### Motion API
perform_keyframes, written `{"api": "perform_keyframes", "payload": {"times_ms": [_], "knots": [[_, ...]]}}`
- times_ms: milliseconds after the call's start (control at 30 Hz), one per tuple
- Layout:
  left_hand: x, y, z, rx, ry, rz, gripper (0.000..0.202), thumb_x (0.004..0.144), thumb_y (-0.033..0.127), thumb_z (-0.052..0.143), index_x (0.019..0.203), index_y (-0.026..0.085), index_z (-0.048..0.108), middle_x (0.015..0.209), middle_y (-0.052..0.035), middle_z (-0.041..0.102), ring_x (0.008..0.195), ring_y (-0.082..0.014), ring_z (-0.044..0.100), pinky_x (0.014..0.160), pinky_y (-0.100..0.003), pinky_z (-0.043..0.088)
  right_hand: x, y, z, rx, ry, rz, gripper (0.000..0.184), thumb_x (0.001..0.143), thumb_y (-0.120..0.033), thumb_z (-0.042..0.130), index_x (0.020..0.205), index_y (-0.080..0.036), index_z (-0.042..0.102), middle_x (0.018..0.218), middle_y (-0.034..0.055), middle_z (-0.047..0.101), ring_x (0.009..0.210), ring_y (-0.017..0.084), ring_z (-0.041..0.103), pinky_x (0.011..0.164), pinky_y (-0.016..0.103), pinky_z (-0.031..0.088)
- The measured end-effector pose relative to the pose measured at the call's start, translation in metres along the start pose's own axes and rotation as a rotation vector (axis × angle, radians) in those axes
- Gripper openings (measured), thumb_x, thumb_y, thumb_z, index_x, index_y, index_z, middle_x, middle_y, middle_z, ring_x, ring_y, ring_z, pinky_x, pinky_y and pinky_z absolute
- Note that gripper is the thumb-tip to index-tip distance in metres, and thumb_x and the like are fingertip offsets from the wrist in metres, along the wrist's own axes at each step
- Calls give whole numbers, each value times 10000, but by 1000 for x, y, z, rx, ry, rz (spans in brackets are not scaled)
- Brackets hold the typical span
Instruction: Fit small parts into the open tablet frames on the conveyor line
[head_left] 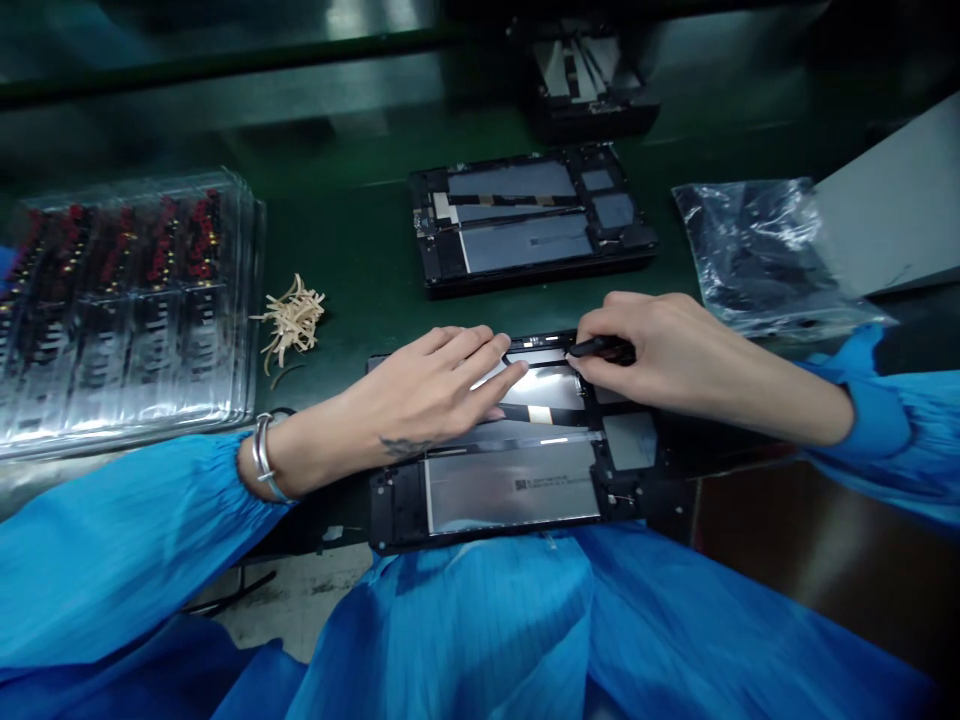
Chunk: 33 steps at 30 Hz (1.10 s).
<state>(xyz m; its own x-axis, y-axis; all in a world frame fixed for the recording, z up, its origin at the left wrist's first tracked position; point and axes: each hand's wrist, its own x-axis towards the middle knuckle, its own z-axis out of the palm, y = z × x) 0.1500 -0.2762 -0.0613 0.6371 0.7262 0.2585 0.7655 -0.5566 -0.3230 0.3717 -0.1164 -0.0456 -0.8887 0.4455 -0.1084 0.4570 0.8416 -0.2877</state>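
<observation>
In the head view, an opened tablet (514, 485) with silver battery cells and dark ribbon strips lies at the table's near edge, against my blue smock. My left hand (450, 385) rests across its upper left part, fingers stretched out and lying on the inside. My right hand (645, 345) pinches a slim black tool (611, 348); its kind is hard to make out. The tool's end points left, at the tablet's upper edge, close to my left fingertips. Part of the tablet's left side is hidden under my left hand.
A second opened tablet (517, 215) lies behind, and another stack of parts (589, 85) farther back. Clear plastic trays (135, 310) with red-and-black parts stand left, beside a pile of pale strips (294, 318). A clear plastic bag (757, 250) and a white panel (896, 205) are right.
</observation>
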Motion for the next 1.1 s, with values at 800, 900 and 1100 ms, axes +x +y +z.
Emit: {"api": "perform_keyframes", "payload": {"times_ms": [800,900,1100], "knots": [[50,-55,6,-912,-346,-485,393,1015,418,546,1010,106,785,884,-61,743,763,-146,621,702,-248,410,-63,-81,107,841,817,-384,709,1024,-732,348,1134,-216,822,677,70,651,598,245,634,542,415,534],[47,-61,2,-1008,-375,-502,471,1001,498,535,1043,102,786,905,-62,745,786,-152,618,702,-252,405,-58,-79,106,793,887,-407,595,1033,-668,427,1277,-251,773,832,91,743,740,297,721,628,462,603],[45,-66,-12,-1128,-244,-533,372,921,390,641,1139,101,723,879,-65,724,715,-136,590,647,-245,414,-50,-87,96,728,925,-463,423,1026,-343,617,1447,-326,648,1198,86,752,1096,299,724,914,491,640]]}}
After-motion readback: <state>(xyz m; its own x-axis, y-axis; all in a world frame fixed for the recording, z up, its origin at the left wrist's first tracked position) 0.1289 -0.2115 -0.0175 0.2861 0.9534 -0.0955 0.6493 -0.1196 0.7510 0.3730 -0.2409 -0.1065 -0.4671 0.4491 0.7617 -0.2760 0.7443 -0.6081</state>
